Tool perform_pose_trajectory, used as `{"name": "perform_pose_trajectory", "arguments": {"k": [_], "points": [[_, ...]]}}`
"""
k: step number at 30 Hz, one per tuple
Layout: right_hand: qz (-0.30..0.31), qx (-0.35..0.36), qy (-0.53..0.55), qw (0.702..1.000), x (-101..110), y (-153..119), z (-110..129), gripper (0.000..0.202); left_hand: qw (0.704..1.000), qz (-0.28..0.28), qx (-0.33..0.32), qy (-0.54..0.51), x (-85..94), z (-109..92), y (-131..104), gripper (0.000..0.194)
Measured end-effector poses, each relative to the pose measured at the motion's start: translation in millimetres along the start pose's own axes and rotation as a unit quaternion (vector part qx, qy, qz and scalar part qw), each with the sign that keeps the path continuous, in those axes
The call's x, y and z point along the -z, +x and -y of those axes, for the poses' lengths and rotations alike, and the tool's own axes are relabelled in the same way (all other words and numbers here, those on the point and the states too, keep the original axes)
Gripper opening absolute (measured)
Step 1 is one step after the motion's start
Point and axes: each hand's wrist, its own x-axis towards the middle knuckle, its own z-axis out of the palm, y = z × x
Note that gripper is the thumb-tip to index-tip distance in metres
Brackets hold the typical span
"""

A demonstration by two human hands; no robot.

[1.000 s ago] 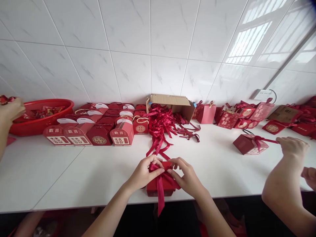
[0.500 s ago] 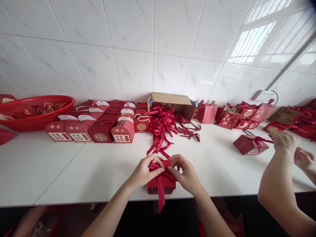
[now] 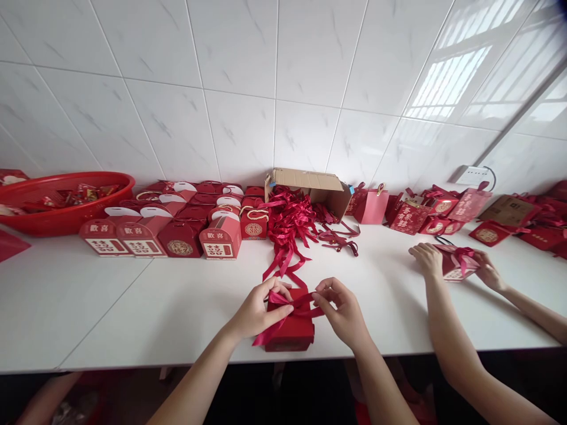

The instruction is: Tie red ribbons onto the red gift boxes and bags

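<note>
In front of me, close to the table's near edge, is a red gift box (image 3: pixel 290 335). A dark red satin ribbon (image 3: pixel 303 302) lies across its top with loops to either side and a loose tail slanting down to the left. My left hand (image 3: pixel 262 310) pinches the ribbon's left loop between thumb and fingers. On the other side my right hand (image 3: pixel 337 310) has the right part of the ribbon pinched and drawn out past the box. A pile of loose ribbons (image 3: pixel 290 221) lies behind the box, spilling forward toward it.
Red gift boxes (image 3: pixel 183 239) stand in rows at left, beside a red plastic basin (image 3: pixel 88 209). An open cardboard box (image 3: pixel 310 177) sits against the wall. To the right a co-worker's hands (image 3: pixel 427 260) hold a ribboned box (image 3: pixel 458 265); more red boxes (image 3: pixel 443 203) stand behind.
My right hand has moved slightly right, pulling the ribbon outward. The hanging tail has swung from the front to the left. The co-worker's hands have moved left onto their box.
</note>
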Motion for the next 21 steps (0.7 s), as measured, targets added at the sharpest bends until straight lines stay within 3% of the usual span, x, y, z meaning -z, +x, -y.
{"name": "perform_pose_trajectory", "arguments": {"k": [6, 16, 21], "points": [[-0.023, 0.027, -0.002, 0.999, -2.6, -2.2, -2.4, 0.023, 0.999, -0.031, 0.023, 0.008, -6.5, -0.7, 3.8, 0.016], [-0.095, 0.066, 0.038, 0.993, -8.1, -5.9, -15.4, 0.028, 0.999, -0.025, 0.030, 0.031, -7.1, 0.7, 4.4, 0.011], [-0.057, 0.006, 0.037, 0.998, 2.5, -9.9, -17.0, 0.022, 0.999, -0.020, 0.023, 0.038, -6.4, 1.0, 3.9, 0.011]]}}
